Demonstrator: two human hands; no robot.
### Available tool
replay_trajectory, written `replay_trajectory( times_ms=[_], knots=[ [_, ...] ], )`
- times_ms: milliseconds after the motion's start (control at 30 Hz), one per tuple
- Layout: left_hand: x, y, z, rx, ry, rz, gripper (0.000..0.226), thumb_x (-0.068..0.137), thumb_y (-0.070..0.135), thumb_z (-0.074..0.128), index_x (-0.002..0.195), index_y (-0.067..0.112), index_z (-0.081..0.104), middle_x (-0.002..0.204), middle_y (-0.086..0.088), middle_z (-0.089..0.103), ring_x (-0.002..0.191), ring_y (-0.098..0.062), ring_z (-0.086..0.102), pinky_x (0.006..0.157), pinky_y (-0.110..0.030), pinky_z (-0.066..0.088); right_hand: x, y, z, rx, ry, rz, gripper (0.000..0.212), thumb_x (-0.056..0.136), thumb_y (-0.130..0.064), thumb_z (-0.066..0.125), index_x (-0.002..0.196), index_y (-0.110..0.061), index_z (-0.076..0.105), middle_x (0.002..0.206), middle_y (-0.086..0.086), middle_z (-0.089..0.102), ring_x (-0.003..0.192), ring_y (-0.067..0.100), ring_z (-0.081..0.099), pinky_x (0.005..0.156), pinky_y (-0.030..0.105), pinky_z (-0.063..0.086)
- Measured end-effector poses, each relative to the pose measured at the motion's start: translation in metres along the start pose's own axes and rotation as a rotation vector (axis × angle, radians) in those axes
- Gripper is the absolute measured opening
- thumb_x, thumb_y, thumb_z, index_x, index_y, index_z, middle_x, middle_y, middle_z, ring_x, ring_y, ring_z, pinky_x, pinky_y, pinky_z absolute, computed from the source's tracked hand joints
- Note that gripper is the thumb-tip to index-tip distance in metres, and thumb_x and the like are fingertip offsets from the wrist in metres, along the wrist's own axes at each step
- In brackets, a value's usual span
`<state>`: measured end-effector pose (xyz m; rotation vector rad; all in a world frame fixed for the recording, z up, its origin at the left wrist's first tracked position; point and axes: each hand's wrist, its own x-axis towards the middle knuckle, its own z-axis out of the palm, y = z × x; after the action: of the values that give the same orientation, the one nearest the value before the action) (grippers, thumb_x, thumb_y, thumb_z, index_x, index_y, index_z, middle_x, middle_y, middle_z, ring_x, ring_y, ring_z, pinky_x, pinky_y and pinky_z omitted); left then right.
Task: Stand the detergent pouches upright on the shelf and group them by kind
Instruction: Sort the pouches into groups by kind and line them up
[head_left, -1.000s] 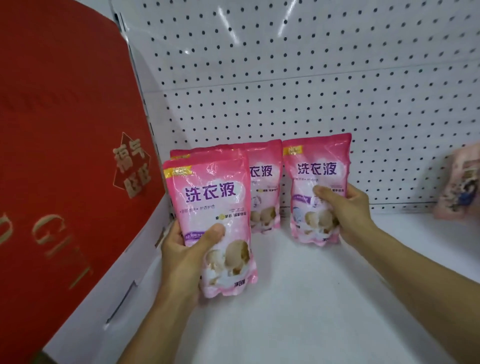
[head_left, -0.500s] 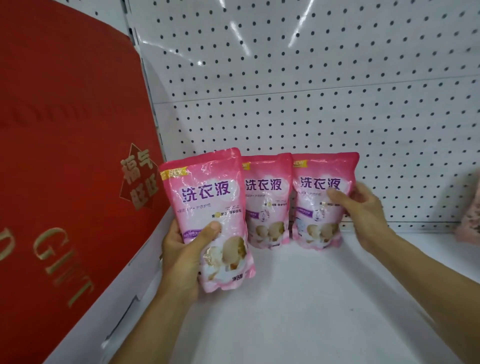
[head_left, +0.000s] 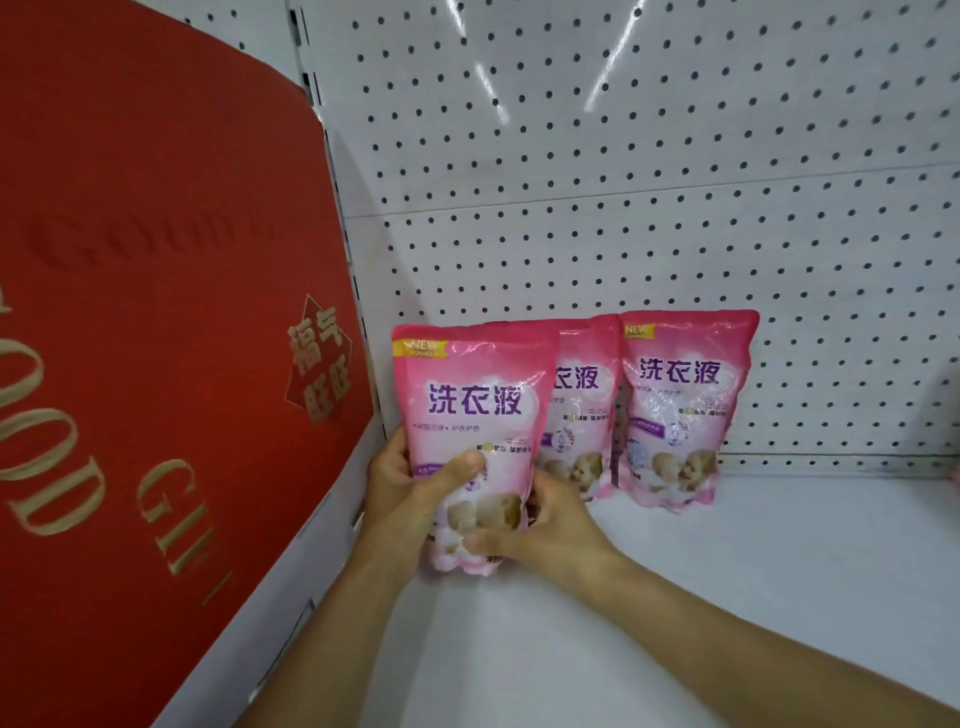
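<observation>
From my feed, the three pink pouches (head_left: 475, 410) look like thin plastic film, glossy and crinkled, catching highlights across their printed fronts. The back panel (head_left: 649, 156) reads as white painted metal pegboard, smooth, with light streaks reflected on it. The shelf (head_left: 753, 597) has a smooth, matt white finish. The red box (head_left: 156, 312) seems matt, finely textured card with gold foil lettering.

To my left a big red gift box (head_left: 156, 322) leans over, with gold lettering down its face and a white side below. Behind stands a white pegboard wall (head_left: 649, 156) dotted with holes, light streaks glinting near its top.
</observation>
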<state>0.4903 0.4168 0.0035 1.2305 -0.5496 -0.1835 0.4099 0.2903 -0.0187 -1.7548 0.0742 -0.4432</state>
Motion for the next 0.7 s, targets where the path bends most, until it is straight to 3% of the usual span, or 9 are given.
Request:
replay_trajectory(
  times_ms=[167,333,467,600,700],
  knots=[
    [0.010,0.007,0.000,0.092,0.060,0.051,0.046,0.078,0.000,0.077,0.119,0.012,0.061,0.107,-0.010,0.075,0.091,-0.028,0.075,0.069,-0.040,0.062,0.019,0.008,0.008,-0.040,0.040,-0.025,0.052,0.068,0.007,0.081,0.110,-0.016,0.063,0.091,-0.008,0.075,0.083,0.001,0.072,0.068,0.016,0.055],
    [0.015,-0.001,-0.007,0.093,0.176,0.008,0.053,0.080,0.005,0.077,0.126,0.015,0.053,0.111,-0.006,0.073,0.088,-0.020,0.075,0.068,-0.036,0.062,0.021,0.024,0.014,-0.085,0.000,0.042,0.079,0.054,-0.008,0.085,0.126,-0.014,0.053,0.112,0.000,0.072,0.098,0.013,0.071,0.089,0.037,0.058],
    [0.015,-0.001,-0.006,0.127,0.206,0.025,0.056,0.081,0.004,0.076,0.128,0.016,0.050,0.116,-0.004,0.070,0.093,-0.014,0.072,0.064,-0.024,0.060,0.017,0.016,0.013,-0.146,-0.045,0.079,0.087,0.052,-0.022,0.088,0.130,-0.018,0.049,0.115,-0.005,0.070,0.103,0.011,0.069,0.088,0.035,0.058],
    [0.004,0.002,-0.008,0.224,0.240,0.035,0.078,0.080,0.010,0.078,0.142,0.026,0.034,0.136,0.000,0.056,0.118,-0.015,0.060,0.094,-0.040,0.055,-0.005,0.001,-0.002,-0.329,-0.057,0.092,0.061,0.074,-0.022,0.083,0.123,-0.034,0.048,0.113,-0.022,0.059,0.105,-0.001,0.059,0.090,0.015,0.048],
    [-0.026,0.007,-0.006,0.471,0.279,0.130,0.088,0.074,0.029,0.080,0.146,0.035,0.028,0.140,0.017,0.033,0.136,-0.014,0.040,0.108,-0.040,0.042,-0.033,-0.009,-0.028,-0.500,0.020,0.073,0.052,0.083,-0.035,0.074,0.130,-0.032,0.053,0.129,-0.016,0.052,0.119,0.003,0.049,0.103,0.027,0.042]
  ],
)
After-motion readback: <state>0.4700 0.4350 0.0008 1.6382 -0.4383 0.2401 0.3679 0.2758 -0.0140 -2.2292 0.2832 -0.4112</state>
